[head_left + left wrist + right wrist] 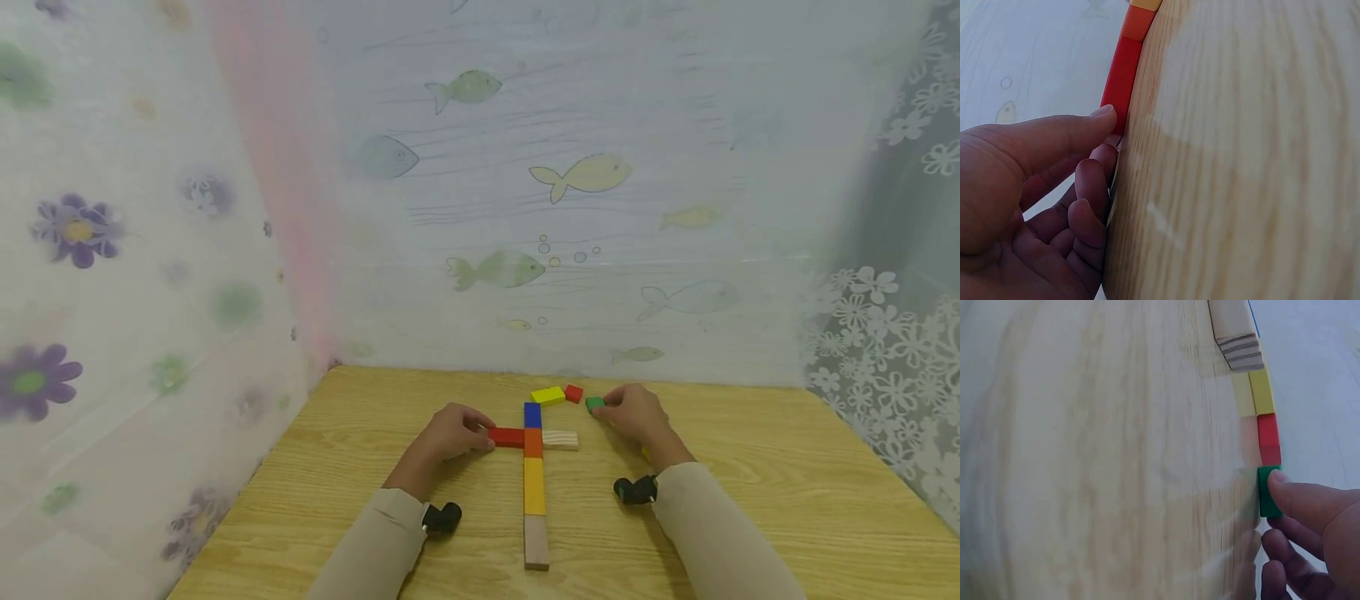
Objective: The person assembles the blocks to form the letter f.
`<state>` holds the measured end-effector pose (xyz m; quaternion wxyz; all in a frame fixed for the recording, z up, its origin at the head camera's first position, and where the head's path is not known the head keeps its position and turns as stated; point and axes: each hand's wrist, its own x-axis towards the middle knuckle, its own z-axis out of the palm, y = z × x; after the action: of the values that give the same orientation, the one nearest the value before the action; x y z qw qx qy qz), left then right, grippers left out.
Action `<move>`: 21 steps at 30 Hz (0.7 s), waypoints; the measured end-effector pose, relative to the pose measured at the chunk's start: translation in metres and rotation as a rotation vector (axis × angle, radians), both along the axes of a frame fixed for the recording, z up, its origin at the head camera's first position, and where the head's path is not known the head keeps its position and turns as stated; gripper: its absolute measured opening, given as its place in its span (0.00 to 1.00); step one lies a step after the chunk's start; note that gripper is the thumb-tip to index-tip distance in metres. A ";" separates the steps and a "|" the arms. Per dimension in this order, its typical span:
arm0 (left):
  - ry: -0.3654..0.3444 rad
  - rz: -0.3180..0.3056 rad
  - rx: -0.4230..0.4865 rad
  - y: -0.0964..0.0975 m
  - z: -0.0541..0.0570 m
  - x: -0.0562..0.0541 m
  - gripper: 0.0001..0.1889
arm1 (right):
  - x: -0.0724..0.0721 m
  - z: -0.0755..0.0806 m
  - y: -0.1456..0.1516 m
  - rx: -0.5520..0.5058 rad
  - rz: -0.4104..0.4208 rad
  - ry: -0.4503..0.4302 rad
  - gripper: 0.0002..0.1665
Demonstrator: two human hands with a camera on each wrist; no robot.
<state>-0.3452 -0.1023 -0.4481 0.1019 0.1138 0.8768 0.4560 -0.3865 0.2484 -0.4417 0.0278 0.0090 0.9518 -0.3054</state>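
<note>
Wooden blocks form a cross on the table. A blue block is at its far end, then an orange block, a yellow-orange block and a bare wood block nearest me. The left arm is a red block, whose outer end my left hand pinches between thumb and fingers. A pale striped block makes the right arm. Beyond it my right hand pinches a small green block, thumb on its top in the right wrist view.
A yellow block and a small red block lie at the back, left of the green one. Another yellow piece shows partly behind my right wrist. Patterned sheets hang behind the wooden table.
</note>
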 end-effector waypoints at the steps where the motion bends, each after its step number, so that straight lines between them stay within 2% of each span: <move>1: -0.001 0.001 0.001 0.000 0.000 0.000 0.13 | 0.000 0.000 0.000 0.002 0.002 -0.001 0.29; 21: -0.012 0.016 -0.003 0.001 0.001 0.000 0.14 | 0.000 -0.001 -0.006 0.005 0.036 0.019 0.27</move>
<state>-0.3452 -0.1015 -0.4474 0.1037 0.1036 0.8778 0.4561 -0.3867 0.2426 -0.4425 0.0241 -0.0108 0.9527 -0.3026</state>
